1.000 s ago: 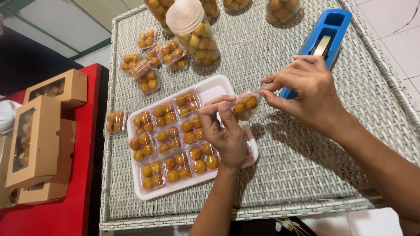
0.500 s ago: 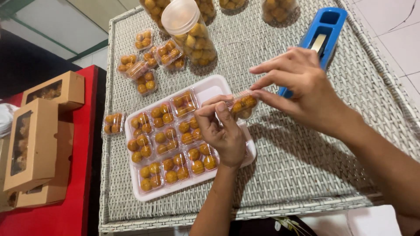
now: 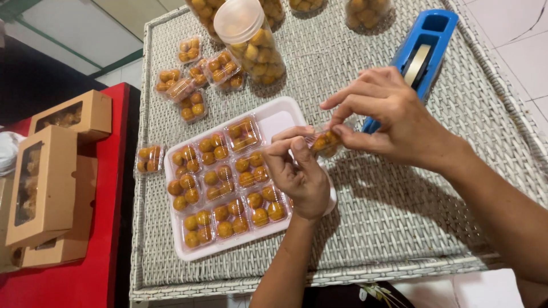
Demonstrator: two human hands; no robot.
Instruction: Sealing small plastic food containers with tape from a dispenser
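Both hands pinch one small clear pack of orange-yellow sweets (image 3: 324,142) above the right edge of a white tray (image 3: 279,118). My left hand (image 3: 299,174) grips the pack's left end with thumb and fingers. My right hand (image 3: 391,117) holds its right end and top. Several more clear packs (image 3: 220,182) of the same round sweets lie in rows in the tray. A blue tape dispenser (image 3: 423,54) lies just behind my right hand.
Loose small packs (image 3: 191,85) lie at the back left of the white woven table (image 3: 399,228), one more pack (image 3: 148,158) left of the tray. Tall clear jars (image 3: 251,43) of sweets stand at the back. Brown window boxes (image 3: 48,182) rest on a red surface (image 3: 85,279) at left.
Both hands and the pack have shifted slightly; my right fingers have closed more over the pack's top. Nothing else has moved.
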